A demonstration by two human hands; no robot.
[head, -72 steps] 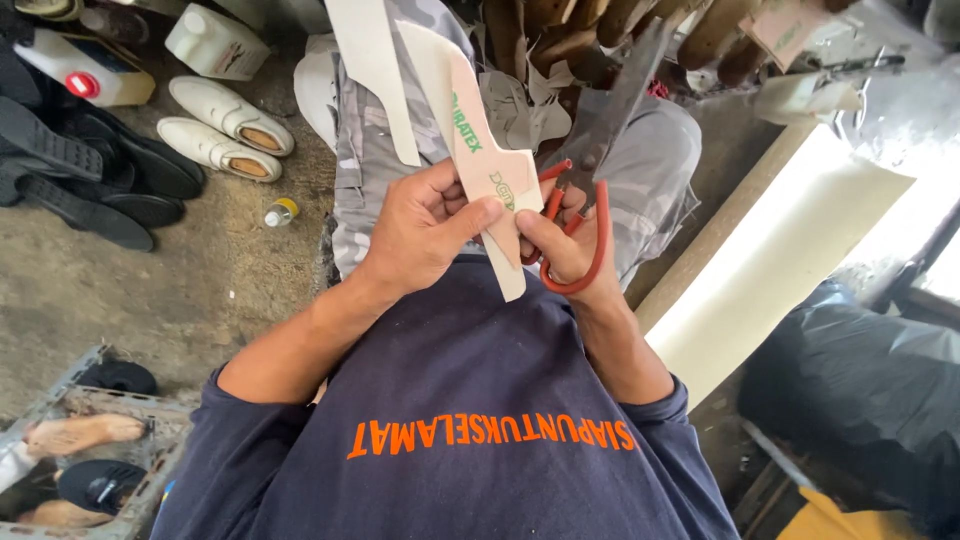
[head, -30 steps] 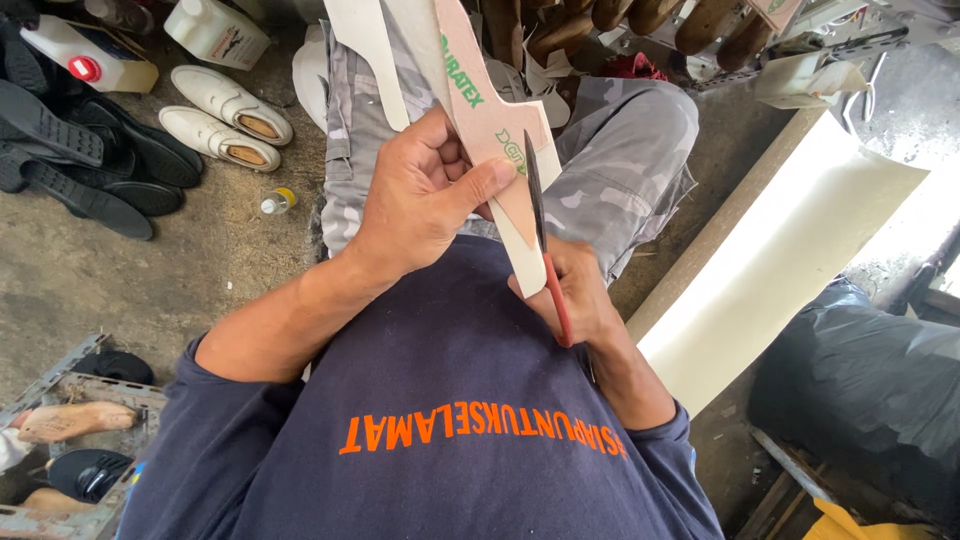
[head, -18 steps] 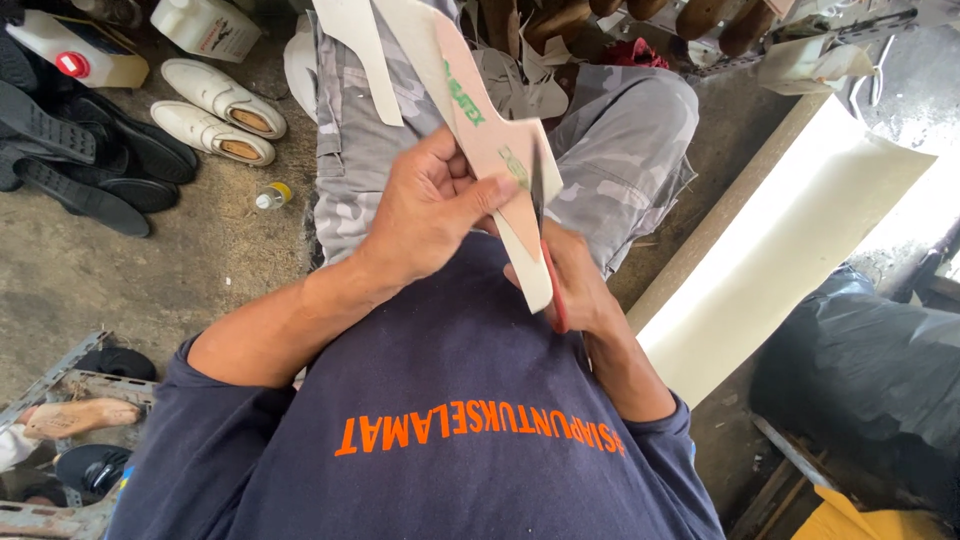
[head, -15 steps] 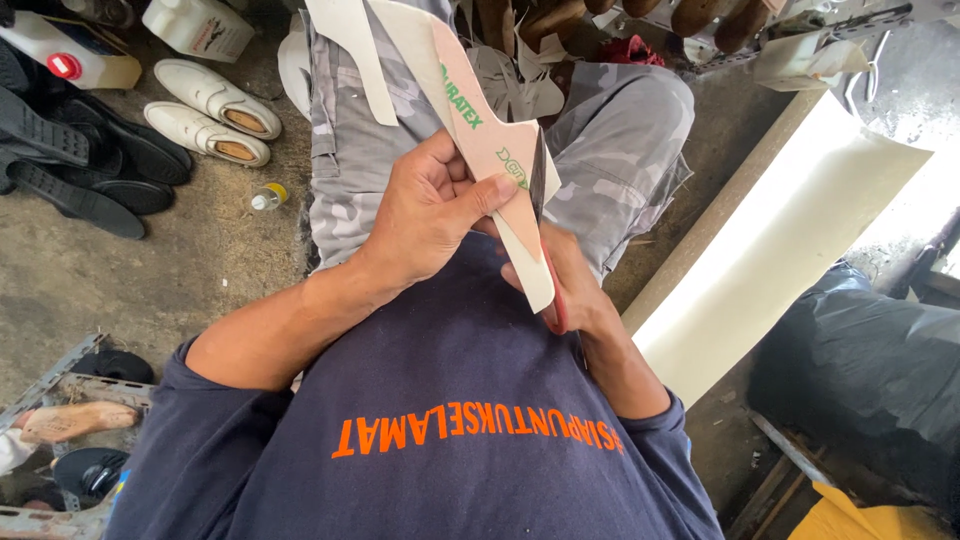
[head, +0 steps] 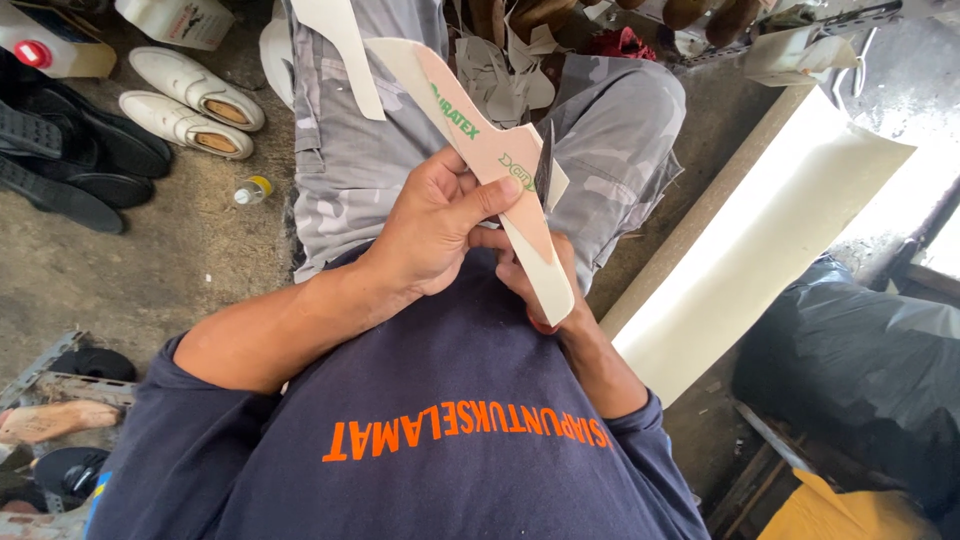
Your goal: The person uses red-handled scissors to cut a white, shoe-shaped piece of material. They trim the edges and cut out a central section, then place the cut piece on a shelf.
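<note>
My left hand (head: 430, 235) grips a long, curved piece of stiff board (head: 480, 140), pink-beige on one face and cream at the edges, with green printing. It is held up above my lap. My right hand (head: 522, 278) sits just behind the lower end of the piece and is mostly hidden by it. It holds a pair of scissors whose dark blade (head: 545, 168) stands upright at the piece's right edge, in a cut. The scissor handles are hidden. A second cream strip (head: 345, 45) hangs at the top over my grey trousers.
White shoes (head: 190, 100), black soles (head: 70, 165), a small bottle (head: 250, 190) and a white jug (head: 180, 15) lie on the floor at left. Board offcuts (head: 500, 70) lie between my legs. A large cream sheet (head: 770, 230) and black bag (head: 860, 350) are right.
The scissors turned from flat, with red handles showing at the right, to edge-on behind the piece. The blade has travelled up along the board's right edge. My left hand kept its grip.
</note>
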